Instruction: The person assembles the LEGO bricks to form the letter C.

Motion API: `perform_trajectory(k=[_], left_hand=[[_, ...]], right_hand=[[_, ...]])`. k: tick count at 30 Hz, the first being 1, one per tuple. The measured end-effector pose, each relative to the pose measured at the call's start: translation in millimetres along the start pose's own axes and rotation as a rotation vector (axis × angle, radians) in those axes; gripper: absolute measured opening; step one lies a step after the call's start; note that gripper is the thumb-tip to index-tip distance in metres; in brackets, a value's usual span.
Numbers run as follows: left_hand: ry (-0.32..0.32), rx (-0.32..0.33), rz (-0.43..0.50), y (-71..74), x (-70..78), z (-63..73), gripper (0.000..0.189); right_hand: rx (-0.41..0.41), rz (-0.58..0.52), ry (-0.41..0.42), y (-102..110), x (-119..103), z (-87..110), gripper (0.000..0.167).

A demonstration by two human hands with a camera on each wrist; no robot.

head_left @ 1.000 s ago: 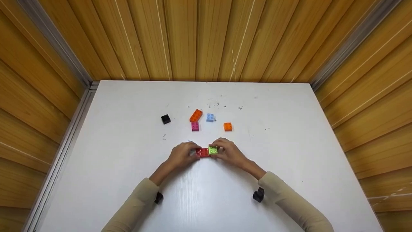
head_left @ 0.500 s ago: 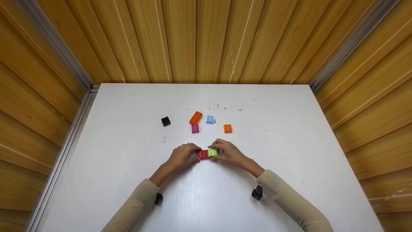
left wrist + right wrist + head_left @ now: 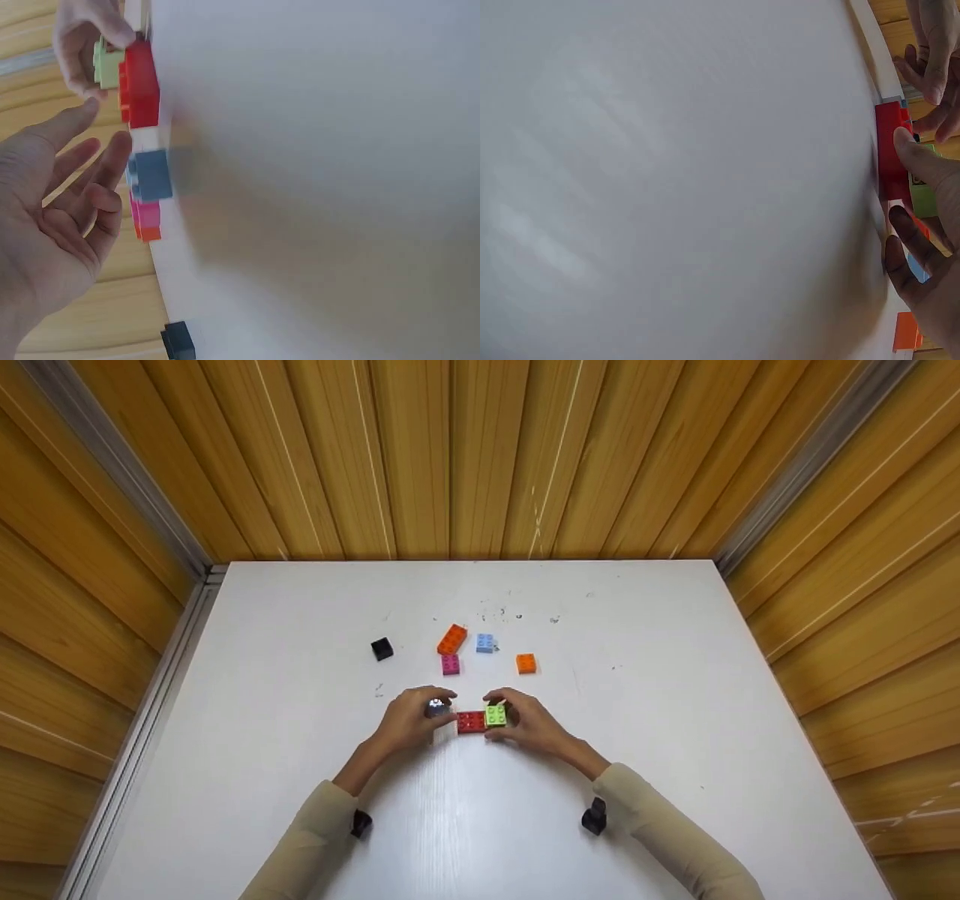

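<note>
A red building brick lies on the white table with a lime-green brick on top of its right end. My right hand holds this pair; its thumb rests against the red brick's near side in the right wrist view, while the far-side contact is partly hidden. To the left, my left hand is apart from the red brick, its fingers loosely bent and holding nothing. Beneath that hand sits a grey-blue brick, partly covered in the head view.
Farther back lie a black brick, a long red-orange brick, a magenta brick touching or close to it, a light-blue brick and an orange brick. Wood-patterned walls stand around the table.
My left hand has let go of the red brick and drawn back left, uncovering part of the grey-blue brick. The right hand stays at the red and lime-green bricks.
</note>
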State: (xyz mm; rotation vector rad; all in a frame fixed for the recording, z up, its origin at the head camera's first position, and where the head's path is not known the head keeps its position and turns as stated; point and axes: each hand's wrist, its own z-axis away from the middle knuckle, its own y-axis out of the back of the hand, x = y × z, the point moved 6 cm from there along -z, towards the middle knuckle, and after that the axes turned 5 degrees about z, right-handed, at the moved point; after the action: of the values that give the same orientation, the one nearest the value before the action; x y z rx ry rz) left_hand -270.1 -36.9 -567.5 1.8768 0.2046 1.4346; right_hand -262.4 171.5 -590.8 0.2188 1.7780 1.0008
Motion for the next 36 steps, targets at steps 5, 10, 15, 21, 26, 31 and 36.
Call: perform_trajectory(k=[5, 10, 15, 21, 26, 31, 36], left_hand=[[0.051, 0.062, -0.026, 10.6, -11.5, 4.0, 0.036], [0.096, 0.037, -0.032, 6.7, -20.1, 5.1, 0.042], [0.120, 0.009, -0.024, 0.1, -26.9, 5.5, 0.043], [0.112, 0.041, -0.019, 1.3, -31.9, 6.9, 0.040], [0.100, 0.068, -0.033, 1.8, -32.4, 7.0, 0.034], [0.111, 0.080, -0.046, 2.7, -30.6, 6.9, 0.034], [0.109, 0.081, -0.041, 3.1, -24.0, 6.5, 0.034]], right_hand=[[0.042, -0.005, 0.057, 2.5, -2.5, 2.3, 0.046], [0.086, -0.010, 0.047, 4.4, -0.6, 0.3, 0.039], [0.124, -0.026, 0.051, 4.3, -0.2, -3.8, 0.041], [0.100, -0.046, 0.024, 2.6, -2.1, -9.7, 0.043], [0.066, -0.068, -0.018, 1.8, -1.9, -11.0, 0.043], [0.073, -0.080, 0.001, 2.0, -2.0, -10.7, 0.043], [0.085, -0.101, -0.006, 1.6, -0.4, -9.7, 0.043]])
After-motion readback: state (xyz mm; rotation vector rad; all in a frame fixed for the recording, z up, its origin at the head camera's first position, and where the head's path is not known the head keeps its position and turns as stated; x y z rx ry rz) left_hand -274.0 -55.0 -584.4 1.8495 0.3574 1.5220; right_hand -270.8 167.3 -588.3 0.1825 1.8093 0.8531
